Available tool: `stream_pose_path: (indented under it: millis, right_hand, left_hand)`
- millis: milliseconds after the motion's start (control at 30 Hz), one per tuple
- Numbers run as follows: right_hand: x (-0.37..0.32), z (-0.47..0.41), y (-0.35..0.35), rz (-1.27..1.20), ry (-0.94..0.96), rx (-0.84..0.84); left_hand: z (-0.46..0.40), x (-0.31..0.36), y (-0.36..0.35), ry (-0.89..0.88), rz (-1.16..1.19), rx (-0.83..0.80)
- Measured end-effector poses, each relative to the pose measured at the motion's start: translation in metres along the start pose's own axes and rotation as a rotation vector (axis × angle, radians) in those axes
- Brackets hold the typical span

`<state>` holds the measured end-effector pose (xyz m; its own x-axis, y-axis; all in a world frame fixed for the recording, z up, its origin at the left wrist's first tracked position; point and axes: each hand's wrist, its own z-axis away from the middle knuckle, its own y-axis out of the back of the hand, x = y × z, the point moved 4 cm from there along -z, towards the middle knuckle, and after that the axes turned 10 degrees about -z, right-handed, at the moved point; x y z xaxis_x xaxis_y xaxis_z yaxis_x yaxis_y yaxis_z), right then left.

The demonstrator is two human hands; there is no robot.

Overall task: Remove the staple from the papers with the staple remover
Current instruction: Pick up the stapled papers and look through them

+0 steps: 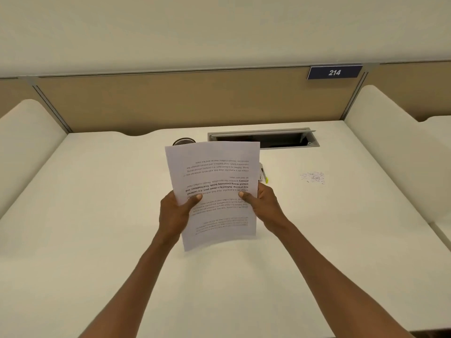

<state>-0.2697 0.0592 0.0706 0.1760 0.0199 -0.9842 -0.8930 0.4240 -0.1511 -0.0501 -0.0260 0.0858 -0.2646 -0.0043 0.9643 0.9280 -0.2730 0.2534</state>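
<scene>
I hold a printed set of white papers (214, 176) upright above the desk, its text upside down to me. My left hand (175, 211) grips the left edge, thumb on the front of the sheet. My right hand (262, 203) grips the right edge the same way. No staple shows on the papers from here. A small object with a yellow-green tip (263, 173) peeks out on the desk behind the right edge of the papers; I cannot tell what it is.
The white desk (97, 215) has side partitions and a tan back panel with a "214" sign (334, 72). An open cable slot (268, 139) lies at the back. A black mesh cup (184, 141) stands behind the papers. Several loose staples (313, 177) lie scattered on the right.
</scene>
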Motion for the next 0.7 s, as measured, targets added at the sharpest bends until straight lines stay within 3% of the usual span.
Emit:
stream_pose_path:
  millis: [233,700]
  right_hand:
    - [-0.016,-0.003,-0.007,-0.047,0.101,0.078]
    - [0.017,0.007,-0.005,-0.012,0.012,0.079]
  left_hand:
    - [0.002,0.006,-0.005,-0.072,0.065,0.203]
    - [0.009,-0.027,-0.007,0.004,0.022,0.15]
